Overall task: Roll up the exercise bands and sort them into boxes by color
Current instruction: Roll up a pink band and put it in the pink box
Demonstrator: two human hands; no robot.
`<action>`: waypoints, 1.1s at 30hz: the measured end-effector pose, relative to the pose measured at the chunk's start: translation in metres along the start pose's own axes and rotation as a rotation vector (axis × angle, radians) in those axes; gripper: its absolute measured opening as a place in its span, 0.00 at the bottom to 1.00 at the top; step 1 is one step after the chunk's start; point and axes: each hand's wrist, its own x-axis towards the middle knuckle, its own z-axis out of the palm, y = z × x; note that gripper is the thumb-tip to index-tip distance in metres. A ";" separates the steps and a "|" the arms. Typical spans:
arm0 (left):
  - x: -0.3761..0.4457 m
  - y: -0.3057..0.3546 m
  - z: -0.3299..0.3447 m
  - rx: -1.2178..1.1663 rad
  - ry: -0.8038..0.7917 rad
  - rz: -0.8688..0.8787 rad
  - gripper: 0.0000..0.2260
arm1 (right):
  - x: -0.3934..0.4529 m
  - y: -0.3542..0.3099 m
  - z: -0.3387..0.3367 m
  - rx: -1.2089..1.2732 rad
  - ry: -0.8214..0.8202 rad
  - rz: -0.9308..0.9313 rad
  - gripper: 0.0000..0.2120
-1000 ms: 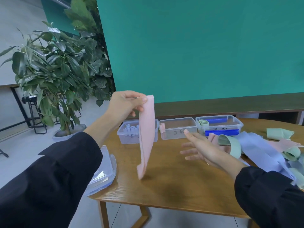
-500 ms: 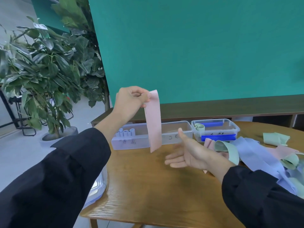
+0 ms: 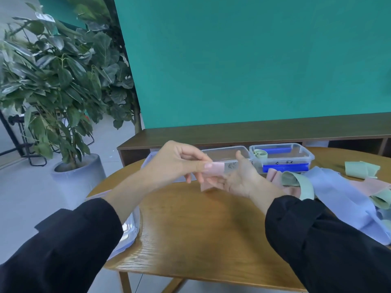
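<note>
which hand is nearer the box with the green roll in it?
Right. The right hand is just left of and in front of the box; the left hand is further left, pinching the pink band.
</note>
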 end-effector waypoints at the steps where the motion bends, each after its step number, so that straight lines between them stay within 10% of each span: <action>1: -0.003 -0.004 0.000 0.006 -0.019 -0.016 0.05 | 0.002 0.000 0.001 -0.031 0.028 -0.026 0.46; 8: -0.036 -0.065 0.034 0.005 -0.117 -0.177 0.03 | 0.021 0.009 -0.022 -0.350 0.083 -0.115 0.39; 13: -0.069 -0.100 0.080 0.012 -0.103 -0.217 0.01 | 0.031 0.027 -0.057 -1.036 0.343 -0.384 0.16; 19: -0.092 -0.104 0.111 -0.101 0.040 -0.144 0.05 | -0.009 0.043 -0.074 -1.530 0.426 -0.573 0.24; 33: -0.106 -0.107 0.111 0.215 0.091 -0.081 0.13 | -0.096 0.085 -0.097 -1.469 0.134 -0.780 0.06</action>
